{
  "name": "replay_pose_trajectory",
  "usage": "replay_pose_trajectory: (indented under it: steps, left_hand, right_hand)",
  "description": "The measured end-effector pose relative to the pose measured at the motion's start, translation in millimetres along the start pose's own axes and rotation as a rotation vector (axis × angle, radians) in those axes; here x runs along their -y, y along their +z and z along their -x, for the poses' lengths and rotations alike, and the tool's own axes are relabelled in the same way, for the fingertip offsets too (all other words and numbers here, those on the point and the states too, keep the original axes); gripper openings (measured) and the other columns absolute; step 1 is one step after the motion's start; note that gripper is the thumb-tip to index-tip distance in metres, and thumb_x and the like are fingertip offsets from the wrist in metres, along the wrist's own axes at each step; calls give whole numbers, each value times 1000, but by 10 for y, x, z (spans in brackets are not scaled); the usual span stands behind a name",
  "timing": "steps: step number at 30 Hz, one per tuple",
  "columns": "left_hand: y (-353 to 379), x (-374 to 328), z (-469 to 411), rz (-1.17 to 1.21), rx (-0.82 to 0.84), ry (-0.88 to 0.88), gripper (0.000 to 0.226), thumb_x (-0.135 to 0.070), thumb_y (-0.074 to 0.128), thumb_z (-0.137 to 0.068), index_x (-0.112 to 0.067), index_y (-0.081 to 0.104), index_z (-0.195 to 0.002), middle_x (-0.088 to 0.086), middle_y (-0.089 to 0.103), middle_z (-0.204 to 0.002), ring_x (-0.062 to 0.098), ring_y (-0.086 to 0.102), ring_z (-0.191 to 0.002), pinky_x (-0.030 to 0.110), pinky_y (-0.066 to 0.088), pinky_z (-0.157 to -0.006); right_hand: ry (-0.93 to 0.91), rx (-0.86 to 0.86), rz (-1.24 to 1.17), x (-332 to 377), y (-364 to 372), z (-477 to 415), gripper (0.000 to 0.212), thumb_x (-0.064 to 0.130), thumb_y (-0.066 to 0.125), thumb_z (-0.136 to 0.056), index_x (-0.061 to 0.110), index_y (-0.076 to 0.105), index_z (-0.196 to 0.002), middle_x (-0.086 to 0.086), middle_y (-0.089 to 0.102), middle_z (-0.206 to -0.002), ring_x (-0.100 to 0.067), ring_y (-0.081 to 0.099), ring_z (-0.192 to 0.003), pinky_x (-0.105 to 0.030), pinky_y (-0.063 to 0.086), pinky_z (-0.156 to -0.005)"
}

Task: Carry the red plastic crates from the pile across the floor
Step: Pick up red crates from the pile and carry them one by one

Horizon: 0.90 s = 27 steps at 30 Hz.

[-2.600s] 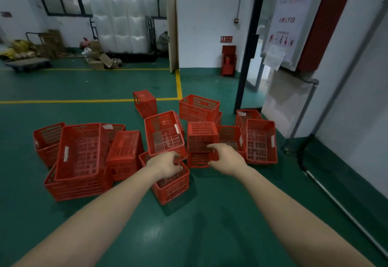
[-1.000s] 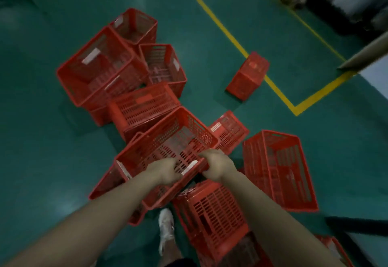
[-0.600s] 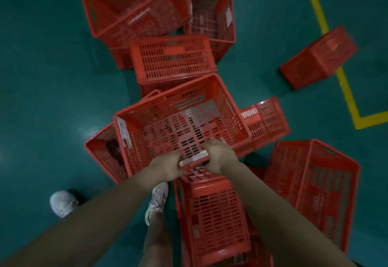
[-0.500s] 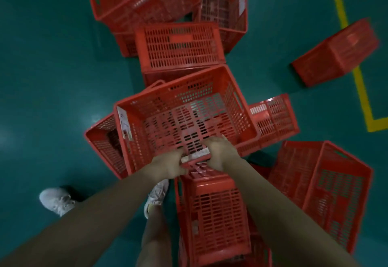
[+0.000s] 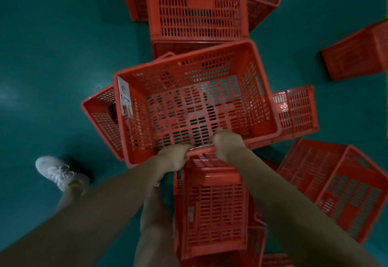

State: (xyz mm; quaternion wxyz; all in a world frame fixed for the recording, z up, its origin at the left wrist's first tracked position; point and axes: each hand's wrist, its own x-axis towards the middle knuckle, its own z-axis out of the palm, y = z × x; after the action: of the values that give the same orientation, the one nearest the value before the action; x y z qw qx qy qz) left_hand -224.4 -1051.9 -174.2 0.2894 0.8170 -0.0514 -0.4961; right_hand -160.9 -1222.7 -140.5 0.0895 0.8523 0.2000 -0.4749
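I look straight down on a red slatted plastic crate (image 5: 195, 103), open side up, with a white label on its left wall. It is lifted above the pile. My left hand (image 5: 173, 157) and my right hand (image 5: 227, 144) both grip its near rim, side by side, fingers curled over the edge. Below it lie other red crates: one on its side (image 5: 212, 208) under my forearms, one (image 5: 102, 117) at the left, one overturned (image 5: 197, 10) beyond.
More red crates lie scattered on the green floor: one (image 5: 340, 185) at the right, a smaller one (image 5: 296, 111) beside the held crate, one apart (image 5: 357, 52) at the upper right. My legs and a white shoe (image 5: 57, 172) stand at the lower left. Open floor lies to the left.
Both hands took hold of the crate's rim and lifted it off the pile. My view tipped from looking across the room to straight down, and the crate has come closer.
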Motion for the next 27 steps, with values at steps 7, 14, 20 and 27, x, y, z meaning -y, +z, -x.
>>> replay_pose_trajectory:
  steps: [7,14,20,27]
  left_hand:
    - [-429,143,343,-63,-126,7,36,-29,48,-97,-34,54,-132,2,62,-127,25,57,-115,28,43,-88]
    - [-1119,429,1117,-63,-108,30,22,-27,57,-91,-23,63,-111,3,67,-111,26,61,-105,34,50,-85]
    - [-1648,897,2051,-7,-126,-18,18,-27,69,-82,-20,69,-98,0,71,-98,21,65,-93,32,52,-80]
    - [-2273,1967,3336,73,-195,-118,16,-31,76,-76,-27,70,-91,-9,69,-86,18,66,-88,36,55,-82]
  right_hand:
    - [-59,-95,146,267,-384,116,24,15,55,-90,22,65,-111,0,67,-109,-24,64,-102,-31,51,-83]
    - [-164,22,96,845,-1126,368,33,37,52,-97,16,60,-121,-7,62,-122,-28,57,-114,-34,47,-90]
    - [-221,85,-4,1778,-1719,710,29,32,64,-90,11,66,-110,-11,67,-111,-28,62,-104,-27,44,-79]
    - [-319,46,19,3377,-2468,898,23,26,69,-86,12,68,-104,-9,70,-108,-24,65,-101,-25,46,-79]
